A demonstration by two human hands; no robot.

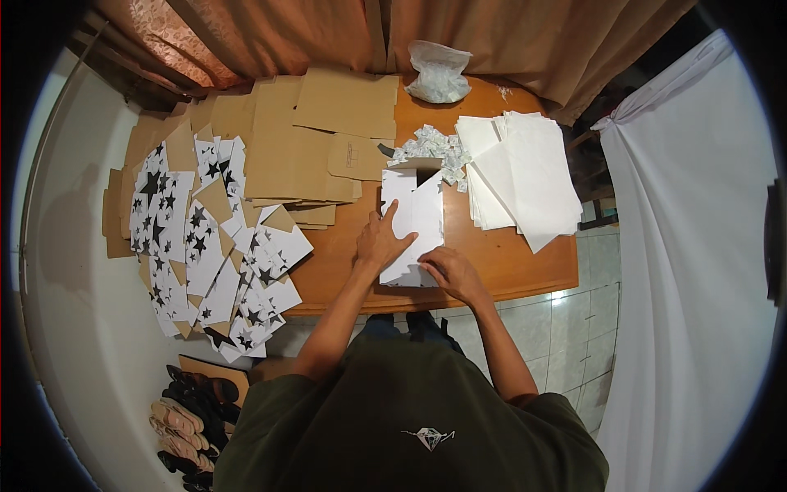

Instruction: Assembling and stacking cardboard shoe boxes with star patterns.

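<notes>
A flat, white-covered cardboard piece (pixel 410 215) lies near the table's front edge, with dark star marks along its edges and a brown flap showing at its far end. My left hand (pixel 379 239) rests on its left side, thumb and forefinger spread over the white surface. At its lower right edge is my right hand (pixel 453 273), fingers curled together with their tips on the white surface. Whatever those fingertips pinch, if anything, is too small to make out. Just beyond the piece sits a heap of small white-and-green packets (pixel 430 148).
White sheets (pixel 533 176) are stacked on the right of the wooden table (pixel 492 266). Flat brown cardboard (pixel 283 143) is piled at the back left, beside many star-printed white pieces (pixel 205 238). A clear plastic bag (pixel 438 74) stands at the back. Shoes (pixel 184 426) sit lower left.
</notes>
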